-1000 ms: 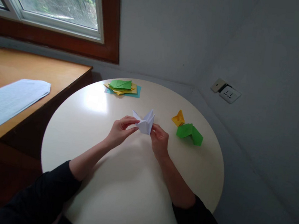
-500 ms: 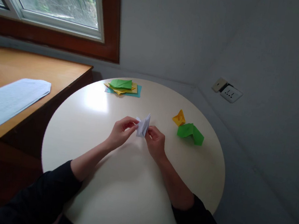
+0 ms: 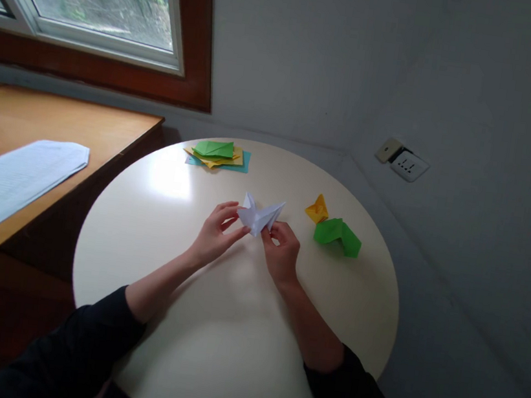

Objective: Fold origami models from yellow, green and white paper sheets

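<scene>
White folded paper model [image 3: 259, 216], well creased but unfinished I judge, sits pinched above the round cream table [image 3: 176, 357] between your left hand [image 3: 216, 235] and right hand [image 3: 281, 248], fingers closed on its flaps.

1. Bare round table [image 3: 226, 350] toward the body from both hands: wide open passage.
2. Just right of the right hand [image 3: 282, 253]: green folded piece [image 3: 337, 236] and small yellow folded piece [image 3: 317, 210], blocking a sideways sweep.
3. Beyond the left hand [image 3: 214, 235], well apart: stack of coloured paper [image 3: 217, 153] at the far rim.
4. Left of the left hand: open tabletop up to the edge, wooden desk [image 3: 60, 126] past it.
</scene>
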Demonstrator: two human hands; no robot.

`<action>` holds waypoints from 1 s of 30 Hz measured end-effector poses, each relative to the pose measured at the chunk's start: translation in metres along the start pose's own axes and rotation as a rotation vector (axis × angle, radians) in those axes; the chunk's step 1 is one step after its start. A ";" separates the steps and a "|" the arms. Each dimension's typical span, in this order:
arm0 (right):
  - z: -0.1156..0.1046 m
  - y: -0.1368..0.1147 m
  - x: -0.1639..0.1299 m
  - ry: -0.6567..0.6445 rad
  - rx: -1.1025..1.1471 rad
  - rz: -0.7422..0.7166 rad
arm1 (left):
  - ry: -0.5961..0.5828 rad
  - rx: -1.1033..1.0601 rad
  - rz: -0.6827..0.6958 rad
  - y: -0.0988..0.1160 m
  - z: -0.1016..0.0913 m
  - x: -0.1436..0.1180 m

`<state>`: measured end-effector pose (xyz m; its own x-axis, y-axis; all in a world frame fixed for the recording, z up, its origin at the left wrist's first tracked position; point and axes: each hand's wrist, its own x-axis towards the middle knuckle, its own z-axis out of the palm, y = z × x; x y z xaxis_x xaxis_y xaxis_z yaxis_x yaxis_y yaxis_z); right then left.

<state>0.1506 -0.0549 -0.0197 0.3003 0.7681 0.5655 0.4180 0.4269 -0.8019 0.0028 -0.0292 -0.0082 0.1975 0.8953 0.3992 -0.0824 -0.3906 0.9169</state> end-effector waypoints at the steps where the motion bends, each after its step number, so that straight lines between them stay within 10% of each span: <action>1: 0.000 0.000 0.000 -0.001 -0.004 -0.004 | 0.001 0.002 -0.014 -0.001 0.000 0.000; 30: 0.000 -0.002 -0.001 -0.070 -0.008 -0.167 | 0.069 0.022 -0.002 0.004 -0.001 0.002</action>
<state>0.1495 -0.0565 -0.0186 0.1658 0.7183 0.6756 0.4639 0.5478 -0.6962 0.0022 -0.0290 -0.0043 0.1296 0.9086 0.3972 -0.0601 -0.3926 0.9177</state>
